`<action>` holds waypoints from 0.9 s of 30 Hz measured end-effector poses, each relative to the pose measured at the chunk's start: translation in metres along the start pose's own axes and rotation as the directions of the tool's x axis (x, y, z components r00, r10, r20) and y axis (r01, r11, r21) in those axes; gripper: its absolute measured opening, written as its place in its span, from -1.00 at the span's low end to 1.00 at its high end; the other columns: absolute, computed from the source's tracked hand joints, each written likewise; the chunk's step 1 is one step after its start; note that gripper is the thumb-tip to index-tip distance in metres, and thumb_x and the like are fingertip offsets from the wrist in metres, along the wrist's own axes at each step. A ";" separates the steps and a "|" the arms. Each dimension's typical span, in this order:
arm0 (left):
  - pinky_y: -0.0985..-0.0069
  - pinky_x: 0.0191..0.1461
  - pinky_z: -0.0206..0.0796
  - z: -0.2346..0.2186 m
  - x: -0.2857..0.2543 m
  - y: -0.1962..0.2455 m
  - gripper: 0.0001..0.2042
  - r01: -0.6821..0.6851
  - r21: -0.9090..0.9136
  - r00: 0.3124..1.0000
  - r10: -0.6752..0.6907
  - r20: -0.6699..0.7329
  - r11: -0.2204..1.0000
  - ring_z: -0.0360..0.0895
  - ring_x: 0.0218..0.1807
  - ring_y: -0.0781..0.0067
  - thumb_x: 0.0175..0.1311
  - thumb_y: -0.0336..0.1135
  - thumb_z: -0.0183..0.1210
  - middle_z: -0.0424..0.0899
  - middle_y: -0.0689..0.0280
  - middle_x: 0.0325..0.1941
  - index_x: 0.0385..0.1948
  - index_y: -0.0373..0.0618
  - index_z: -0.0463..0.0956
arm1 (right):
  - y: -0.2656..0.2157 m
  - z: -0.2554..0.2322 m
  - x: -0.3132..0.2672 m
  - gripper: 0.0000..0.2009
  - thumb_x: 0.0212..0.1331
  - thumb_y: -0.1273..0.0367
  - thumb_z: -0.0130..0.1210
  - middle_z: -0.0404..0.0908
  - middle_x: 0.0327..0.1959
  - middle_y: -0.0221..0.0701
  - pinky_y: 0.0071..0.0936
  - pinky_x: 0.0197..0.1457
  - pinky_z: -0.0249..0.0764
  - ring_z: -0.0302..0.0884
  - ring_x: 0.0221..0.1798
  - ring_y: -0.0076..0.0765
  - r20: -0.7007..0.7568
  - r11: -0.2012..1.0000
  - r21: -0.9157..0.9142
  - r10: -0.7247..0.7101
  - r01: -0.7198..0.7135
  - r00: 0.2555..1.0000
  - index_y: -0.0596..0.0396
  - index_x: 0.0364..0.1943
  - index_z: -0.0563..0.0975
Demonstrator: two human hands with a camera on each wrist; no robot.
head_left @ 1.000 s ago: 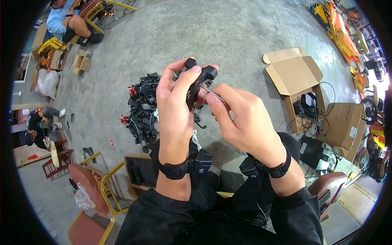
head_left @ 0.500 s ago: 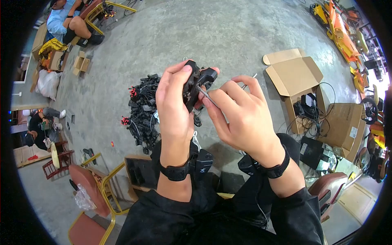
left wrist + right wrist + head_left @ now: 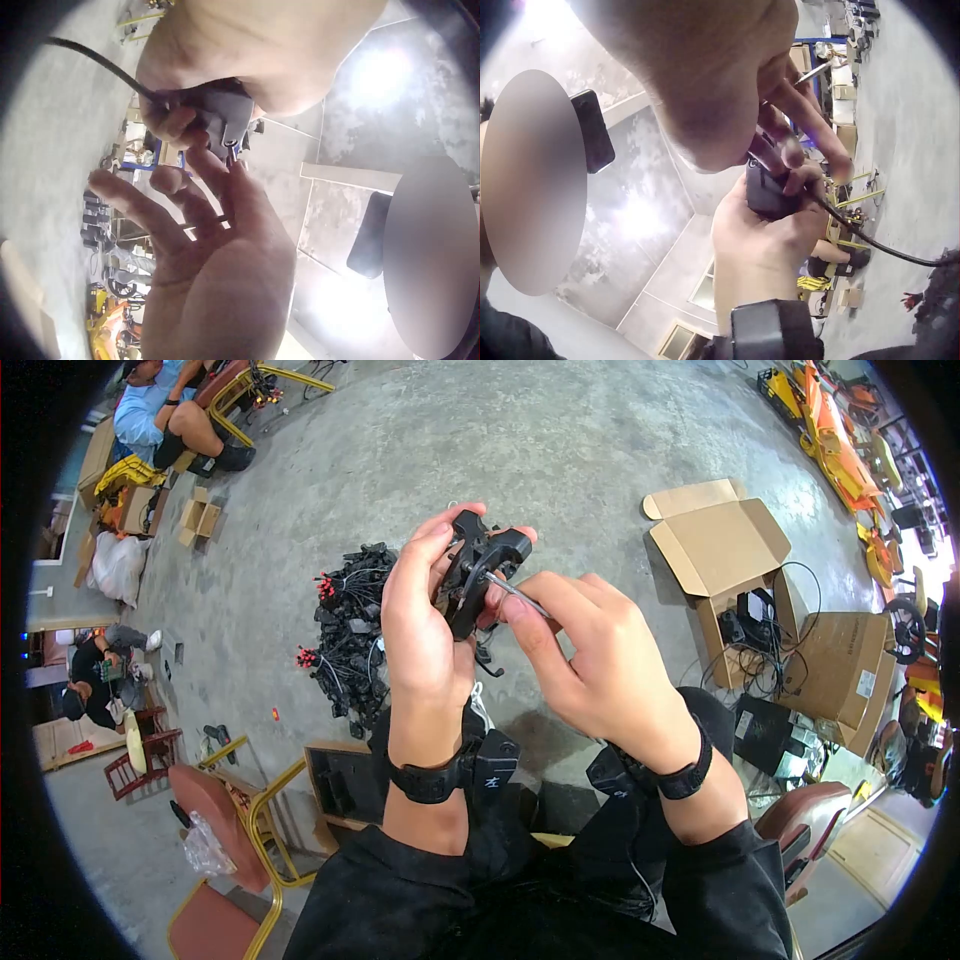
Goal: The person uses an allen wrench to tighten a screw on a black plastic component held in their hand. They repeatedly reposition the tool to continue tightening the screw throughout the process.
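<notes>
My left hand [image 3: 420, 630] holds a small black plastic device [image 3: 467, 605], thumb along its left side and fingers behind. Pinched between thumb and index finger of my right hand [image 3: 605, 655] is a thin metal rod-shaped tool [image 3: 517, 593], angled up-left with its tip on the device. The left wrist view shows that tip at a round screw recess [image 3: 231, 142] in the black casing [image 3: 225, 105]. A black cable [image 3: 105, 64] runs out from the device. The tool's far end [image 3: 815, 73] sticks out behind the right fingers in the right wrist view.
Below the hands, a heap of black devices [image 3: 350, 625] with red-tipped wires lies on the concrete floor. An open cardboard box [image 3: 720, 545] with cables stands to the right. Brown-seated chairs [image 3: 220, 825] are at lower left. Two people sit at the far left.
The left thumb has slid back off the device's top, which has tilted slightly to show more of its face. The right fingers spread, then drew in again around the tool, its tip staying on the device.
</notes>
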State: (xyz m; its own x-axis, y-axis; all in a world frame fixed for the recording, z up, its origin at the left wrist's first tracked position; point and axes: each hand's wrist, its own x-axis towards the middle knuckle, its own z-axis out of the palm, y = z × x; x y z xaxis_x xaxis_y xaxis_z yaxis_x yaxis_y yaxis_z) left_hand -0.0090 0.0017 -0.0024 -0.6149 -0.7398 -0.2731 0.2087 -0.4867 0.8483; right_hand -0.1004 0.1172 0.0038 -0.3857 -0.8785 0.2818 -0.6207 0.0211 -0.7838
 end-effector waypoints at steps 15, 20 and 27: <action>0.49 -0.21 0.51 0.003 -0.002 -0.002 -0.76 -0.020 0.106 0.999 0.024 -0.032 0.994 0.66 -0.23 0.35 0.31 -0.30 -0.03 0.67 -0.01 -0.13 -0.06 -0.18 0.35 | 0.011 0.008 0.002 -0.91 0.12 0.41 0.18 0.50 -0.46 -0.37 -0.26 0.06 0.37 0.54 -0.43 -0.20 -0.117 0.940 -0.267 -0.251 0.213 0.961 0.09 -0.33 0.54; 0.53 -0.21 0.51 0.002 -0.003 -0.002 -0.78 -0.026 0.131 0.999 0.030 -0.025 0.991 0.66 -0.24 0.38 0.29 -0.36 0.05 0.68 0.01 -0.15 -0.09 -0.20 0.36 | 0.009 0.008 0.002 -0.92 0.16 0.42 0.13 0.54 -0.47 -0.35 -0.28 -0.01 0.40 0.53 -0.44 -0.10 -0.079 0.933 -0.294 -0.239 0.207 0.968 0.10 -0.32 0.52; 0.55 -0.30 0.47 0.001 -0.003 0.001 -0.73 -0.001 -0.032 0.998 0.004 0.066 0.999 0.60 -0.36 0.48 0.30 -0.38 0.12 0.65 -0.01 -0.09 -0.04 -0.26 0.35 | -0.008 0.000 0.000 -0.77 0.39 0.28 -0.06 0.54 -0.51 -0.34 -0.41 -0.40 0.48 0.59 -0.46 -0.29 0.311 0.668 0.554 0.388 -0.497 0.868 0.19 -0.25 0.48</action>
State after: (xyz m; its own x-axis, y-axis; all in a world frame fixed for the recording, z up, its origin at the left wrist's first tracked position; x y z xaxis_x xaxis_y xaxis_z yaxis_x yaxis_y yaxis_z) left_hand -0.0079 0.0043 0.0001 -0.6632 -0.7091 -0.2394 0.2337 -0.5002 0.8338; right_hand -0.0955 0.1177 0.0104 -0.3635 -0.9023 -0.2317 0.1550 0.1867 -0.9701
